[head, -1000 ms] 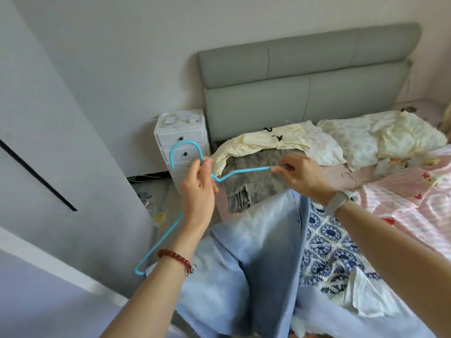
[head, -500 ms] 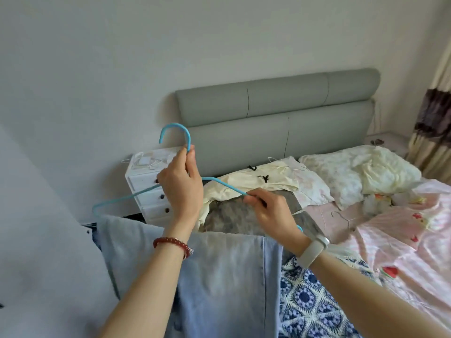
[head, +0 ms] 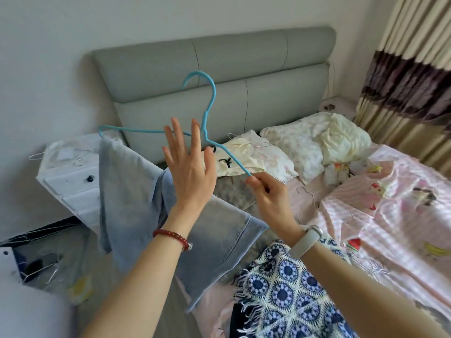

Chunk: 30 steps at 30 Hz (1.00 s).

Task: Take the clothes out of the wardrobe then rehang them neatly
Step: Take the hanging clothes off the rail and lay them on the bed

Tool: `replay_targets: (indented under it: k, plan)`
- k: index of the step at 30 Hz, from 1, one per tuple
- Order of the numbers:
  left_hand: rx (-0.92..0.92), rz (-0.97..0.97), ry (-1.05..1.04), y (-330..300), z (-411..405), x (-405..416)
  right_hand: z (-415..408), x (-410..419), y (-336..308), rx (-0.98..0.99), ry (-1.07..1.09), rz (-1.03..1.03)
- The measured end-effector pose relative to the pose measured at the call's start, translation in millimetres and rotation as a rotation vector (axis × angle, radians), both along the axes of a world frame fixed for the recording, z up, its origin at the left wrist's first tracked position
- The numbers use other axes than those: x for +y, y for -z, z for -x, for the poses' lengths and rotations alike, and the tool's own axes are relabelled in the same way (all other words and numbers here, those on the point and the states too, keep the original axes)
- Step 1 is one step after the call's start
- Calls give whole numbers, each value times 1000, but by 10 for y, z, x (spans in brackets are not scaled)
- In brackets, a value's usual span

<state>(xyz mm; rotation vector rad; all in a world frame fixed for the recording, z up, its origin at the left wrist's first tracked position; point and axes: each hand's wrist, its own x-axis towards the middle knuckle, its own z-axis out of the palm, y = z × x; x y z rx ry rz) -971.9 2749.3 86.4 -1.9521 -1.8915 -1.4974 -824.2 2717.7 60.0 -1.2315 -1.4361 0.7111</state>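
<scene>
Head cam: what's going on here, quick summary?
A person stands at a bed putting clothes on hangers. The right hand pinches one end of a blue hanger, held up with its hook on top. The left hand is open with fingers spread, close to the hanger's neck but not gripping it. Light blue jeans hang draped over the hanger's bar. A blue patterned crochet garment and other clothes lie on the bed, loose wire hangers among them.

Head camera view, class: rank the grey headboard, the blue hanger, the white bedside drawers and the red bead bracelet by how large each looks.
1. Grey headboard
2. Blue hanger, in wire span only; it is nearer the camera, so this place is unsure
3. White bedside drawers, partly hidden by denim
4. Red bead bracelet
</scene>
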Motion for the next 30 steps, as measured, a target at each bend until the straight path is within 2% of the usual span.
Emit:
replay_targets:
  k: [6,13,19,25,30]
  plan:
    - [154,320,185,928,-425,631,-821,714,752,63,373,177]
    - [356,725,224,2411,-787,1055,-1750,1534,1930,37,713,382]
    - [511,812,218,3325,-866,1201,-2469,2030,2510,-108,802,367]
    - [624,851,153,3956,-992,1433,-2618,2269,3252,-257,637,523]
    - [695,857,146,4174,-990,1471,-2453,2343,3652,-533,351,800]
